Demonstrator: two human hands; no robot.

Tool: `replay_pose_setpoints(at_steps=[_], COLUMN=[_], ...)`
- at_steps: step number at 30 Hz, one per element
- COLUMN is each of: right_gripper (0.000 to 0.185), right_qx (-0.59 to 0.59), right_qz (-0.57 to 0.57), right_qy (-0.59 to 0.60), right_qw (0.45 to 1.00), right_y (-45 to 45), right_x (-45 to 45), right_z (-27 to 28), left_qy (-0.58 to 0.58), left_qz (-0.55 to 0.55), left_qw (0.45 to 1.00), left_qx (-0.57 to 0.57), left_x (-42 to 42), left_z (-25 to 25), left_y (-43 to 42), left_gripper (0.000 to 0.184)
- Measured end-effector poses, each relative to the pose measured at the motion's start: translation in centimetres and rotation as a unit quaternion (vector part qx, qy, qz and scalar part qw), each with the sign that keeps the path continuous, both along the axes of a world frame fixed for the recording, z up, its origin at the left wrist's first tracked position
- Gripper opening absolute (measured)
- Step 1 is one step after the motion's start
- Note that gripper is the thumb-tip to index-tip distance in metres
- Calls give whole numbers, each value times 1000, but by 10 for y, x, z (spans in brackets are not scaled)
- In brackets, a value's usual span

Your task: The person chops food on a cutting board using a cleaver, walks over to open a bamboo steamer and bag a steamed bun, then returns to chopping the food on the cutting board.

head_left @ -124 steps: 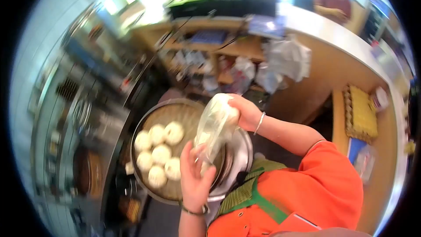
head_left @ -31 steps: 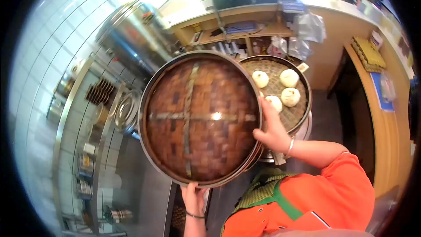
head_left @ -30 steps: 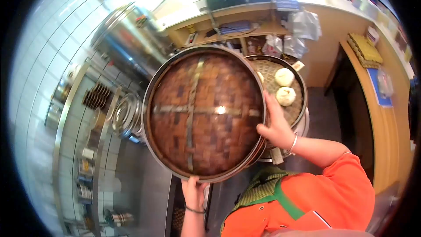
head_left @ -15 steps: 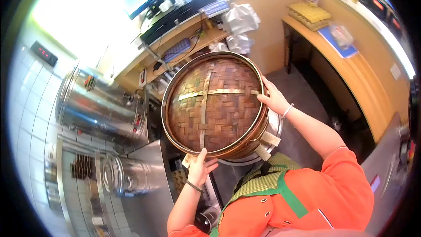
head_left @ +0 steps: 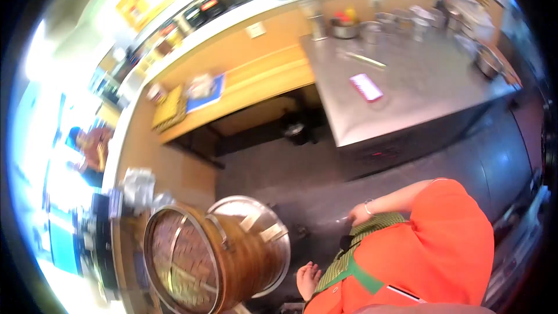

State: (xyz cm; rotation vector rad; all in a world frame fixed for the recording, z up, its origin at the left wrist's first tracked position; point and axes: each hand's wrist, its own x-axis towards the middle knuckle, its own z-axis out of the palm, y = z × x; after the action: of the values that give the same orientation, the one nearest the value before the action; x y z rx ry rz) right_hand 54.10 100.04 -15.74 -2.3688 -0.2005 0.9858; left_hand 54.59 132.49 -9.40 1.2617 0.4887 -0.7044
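"How do the grips stand?"

"My left grip [head_left: 308, 281] is beside the apron [head_left: 366, 279], fingers loosely bent, with a narrow gap. My right grip [head_left: 360, 214] is blurred at the waist; I cannot tell whether it is wide, narrow or holding something."

"And the steamer?"

"I see the steamer stack [head_left: 250, 261] at lower left, near my left grip but apart from it. A round woven lid [head_left: 180, 259] caps it, and a round metal base [head_left: 238, 204] shows beneath."

"Farther out?"

"Beyond the dark floor [head_left: 256, 166], a wooden desk [head_left: 267, 72] carries a blue folder [head_left: 216, 90] and a yellow tray [head_left: 169, 107]. It meets a metal desk [head_left: 407, 99] bearing a pink-edged card [head_left: 366, 87]. At far left, another person [head_left: 96, 145] is behind the partition."
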Motion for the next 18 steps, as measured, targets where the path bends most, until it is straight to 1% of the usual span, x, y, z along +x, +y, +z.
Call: replay_pose_setpoints(at_steps=[1, 2, 3, 4, 5, 6, 7, 8, 9, 10, 12, 14, 15, 16, 17, 18], right_gripper=[53, 53, 53, 53, 53, 53, 51, 50, 48, 48, 46, 46, 46, 44, 41, 41], right_qx=[-14, -10, -1, 7, 19, 20, 58, 90, 108, 104, 11, 18, 19, -8, -33, -39], right_qz=[-42, -78, -185, -288, -375, -406, -497, -585, -656, -688, -724, -798, -806, -826, -844, -844], right_qy=[-30, -29, -33, -43, -67, -76, -95, -115, -124, -134, -129, -85, -89, -71, -58, -46], right_qw=[999, 996, 982, 957, 925, 911, 860, 798, 736, 705, 678, 596, 585, 559, 532, 532], right_y=[-23, -39, -61, -79, -95, -107, -124, -140, -152, -162, -187, -213, -226, -220, -228, -246], right_x=[-43, -77, -109, -135, -163, -187, -222, -260, -298, -337, -420, -496, -521, -549, -574, -601], right_z=[-30, -24, -8, 6, 10, 19, 32, 41, 40, 31, 3, -30, -33, -14, -7, 4], left_qy=[-6, -13, -23, -33, -61, -91, -104, -116, -120, -133, -145, -160, -156, -135, -126, -142], left_qz=[-46, -94, -131, -169, -213, -260, -295, -332, -363, -394, -481, -554, -598, -633, -635, -699], left_qw=[999, 995, 991, 985, 975, 961, 949, 935, 922, 907, 864, 816, 785, 760, 759, 697], left_qx=[-12, -20, -21, 8, 16, 25, 41, 51, 52, 68, 34, -38, -49, -65, -70, -70], left_x=[2, 6, 10, 17, 21, 26, 27, 25, 20, 7, -38, -112, -143, -172, -199, -231], left_z=[-4, -3, 11, 30, 38, 47, 54, 52, 50, 48, 50, 62, 60, 64, 64, 65], left_y=[-13, -28, -50, -75, -101, -128, -165, -198, -244, -288, -393, -494, -535, -554, -582, -613], left_gripper=[9, 7, 6, 7, 7, 8, 8, 9, 7, 8, 9, 11, 14, 16, 16, 19])
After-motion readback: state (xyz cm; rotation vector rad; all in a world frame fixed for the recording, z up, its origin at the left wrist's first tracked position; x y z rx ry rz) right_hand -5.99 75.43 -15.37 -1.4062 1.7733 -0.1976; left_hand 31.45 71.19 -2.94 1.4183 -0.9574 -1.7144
